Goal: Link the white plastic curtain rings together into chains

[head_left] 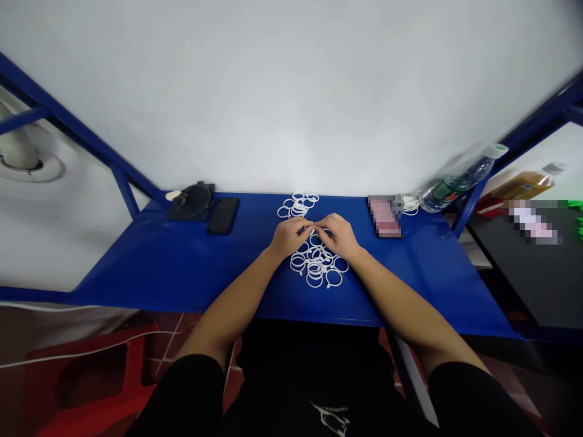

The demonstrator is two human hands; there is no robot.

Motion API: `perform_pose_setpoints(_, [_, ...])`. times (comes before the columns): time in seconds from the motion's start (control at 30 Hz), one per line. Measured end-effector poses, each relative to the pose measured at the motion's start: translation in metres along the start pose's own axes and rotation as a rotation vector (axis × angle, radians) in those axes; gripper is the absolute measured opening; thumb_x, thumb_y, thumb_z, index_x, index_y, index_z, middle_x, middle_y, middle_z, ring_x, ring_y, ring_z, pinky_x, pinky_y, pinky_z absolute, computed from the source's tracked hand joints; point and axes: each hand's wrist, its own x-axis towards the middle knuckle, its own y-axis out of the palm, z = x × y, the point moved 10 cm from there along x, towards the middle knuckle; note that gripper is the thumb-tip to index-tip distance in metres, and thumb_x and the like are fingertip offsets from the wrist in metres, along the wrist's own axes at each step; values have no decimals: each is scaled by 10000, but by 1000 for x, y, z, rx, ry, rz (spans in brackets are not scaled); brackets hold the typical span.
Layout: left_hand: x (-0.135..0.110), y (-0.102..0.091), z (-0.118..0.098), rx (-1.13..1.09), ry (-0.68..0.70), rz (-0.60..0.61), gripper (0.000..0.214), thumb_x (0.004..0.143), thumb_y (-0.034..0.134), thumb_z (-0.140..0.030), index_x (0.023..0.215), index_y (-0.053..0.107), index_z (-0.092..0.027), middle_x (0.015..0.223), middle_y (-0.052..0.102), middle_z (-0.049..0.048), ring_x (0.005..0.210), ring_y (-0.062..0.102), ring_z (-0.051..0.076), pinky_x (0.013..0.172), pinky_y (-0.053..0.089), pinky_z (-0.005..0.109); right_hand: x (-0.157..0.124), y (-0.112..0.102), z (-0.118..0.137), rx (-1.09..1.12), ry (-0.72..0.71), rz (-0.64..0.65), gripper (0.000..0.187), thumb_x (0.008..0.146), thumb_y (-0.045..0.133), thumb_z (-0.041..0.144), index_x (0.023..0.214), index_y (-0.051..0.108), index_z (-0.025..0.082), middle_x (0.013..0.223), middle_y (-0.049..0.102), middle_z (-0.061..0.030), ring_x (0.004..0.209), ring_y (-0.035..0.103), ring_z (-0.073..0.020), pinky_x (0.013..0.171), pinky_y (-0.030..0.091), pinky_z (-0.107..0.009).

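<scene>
My left hand (290,235) and my right hand (337,233) meet above the middle of the blue table, thumbs and index fingers pinched together. Between the fingertips they grip a white plastic ring, mostly hidden by the fingers. Below and between my hands lies a loose pile of white plastic rings (319,267), overlapping each other, each with a small knob on its edge. Just beyond my left hand is a smaller cluster of similar white rings (298,209), near the wall.
Left on the blue table (182,267) lie a black phone (223,215) and a dark folded item (195,201). To the right are a pink-screened phone (385,216), a coiled white cable (410,204) and a leaning clear bottle (460,182). A red stool (132,364) stands below left.
</scene>
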Motion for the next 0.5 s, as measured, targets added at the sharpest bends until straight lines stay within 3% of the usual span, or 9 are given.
perform_pose_setpoints(0.3, [1,2,1,40,-15,19,121,971,649,-220,876,723,-206,751,695,-4,664,623,129,683,498,271,-2,4,-4,43,55,21,158,1052,568,288,1022,716,243,929,759,-71,867,663,-243,809,550,-427])
perform_pose_setpoints(0.4, [4,-3,6,105,-3,36,124,993,640,-250,925,736,-210,865,738,32,797,674,164,800,537,310,-2,2,-14,31,129,1,150,1042,583,301,996,714,245,922,762,-65,878,666,-245,812,545,-422])
perform_pose_setpoints(0.5, [7,-19,30,228,-104,0,94,974,673,-256,974,753,-208,1033,757,80,1011,689,229,971,530,388,-4,-3,-32,-4,208,-35,147,1019,600,301,929,703,245,909,760,-57,889,669,-248,847,537,-431])
